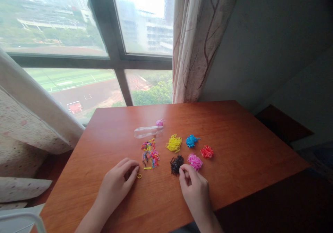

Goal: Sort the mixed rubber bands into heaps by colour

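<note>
My left hand (pixel 118 179) rests on the table, thumb and forefinger tips brought together; whatever is between them is hidden. Close beside the thumb lies a small yellow rubber band loop (pixel 139 175). Just beyond is a loose pile of mixed-colour rubber bands (pixel 154 156). My right hand (pixel 194 186) has its fingers pinched at the edge of a black rubber band pile (pixel 176 164); anything in the pinch is too small to make out. Around it are piles of pink bands (pixel 195 161), red bands (pixel 207 152), yellow bands (pixel 173 143) and blue bands (pixel 191 140).
A clear plastic bottle (pixel 146 132) lies on its side behind the piles, a purple cap (pixel 160 122) at its right end. The wooden table (pixel 247 146) stands against a window with curtains (pixel 200 42). A white rail (pixel 24 216) shows at lower left.
</note>
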Demonstrator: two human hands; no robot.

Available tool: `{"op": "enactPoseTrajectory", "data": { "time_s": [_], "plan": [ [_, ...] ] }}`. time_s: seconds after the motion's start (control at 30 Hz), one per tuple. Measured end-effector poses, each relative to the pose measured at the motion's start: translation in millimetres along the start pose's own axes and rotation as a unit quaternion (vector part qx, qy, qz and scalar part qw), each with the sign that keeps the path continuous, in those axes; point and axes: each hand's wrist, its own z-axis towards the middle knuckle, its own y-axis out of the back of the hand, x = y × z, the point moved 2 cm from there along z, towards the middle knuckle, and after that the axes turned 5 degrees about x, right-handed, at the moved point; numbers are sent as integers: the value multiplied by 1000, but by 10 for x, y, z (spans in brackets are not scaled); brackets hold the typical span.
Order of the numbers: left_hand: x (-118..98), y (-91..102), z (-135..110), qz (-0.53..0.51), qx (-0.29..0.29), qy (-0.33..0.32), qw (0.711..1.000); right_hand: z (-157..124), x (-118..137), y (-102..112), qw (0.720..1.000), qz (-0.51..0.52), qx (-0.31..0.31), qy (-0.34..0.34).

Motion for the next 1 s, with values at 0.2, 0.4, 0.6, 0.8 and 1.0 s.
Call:
{"op": "enactPoseTrajectory", "data": {
  "time_s": [0.2,0.4,0.6,0.8,1.0],
  "plan": [
    [-9,45,-51,-13,10,0,1000,-149,201,-115,997,47,45,28],
    [-9,100,-175,9,42,-2,999,-203,416,-229,990,55,98,80],
    [-22,78,-175,25,38,18,999,-184,427,-203,988,68,118,76],
    [-154,124,33,-12,4,16,1000,-184,445,-202,986,69,128,79],
    [-508,108,540,-10,-6,-30,999,-167,450,-205,983,78,148,76]
  ]
}}
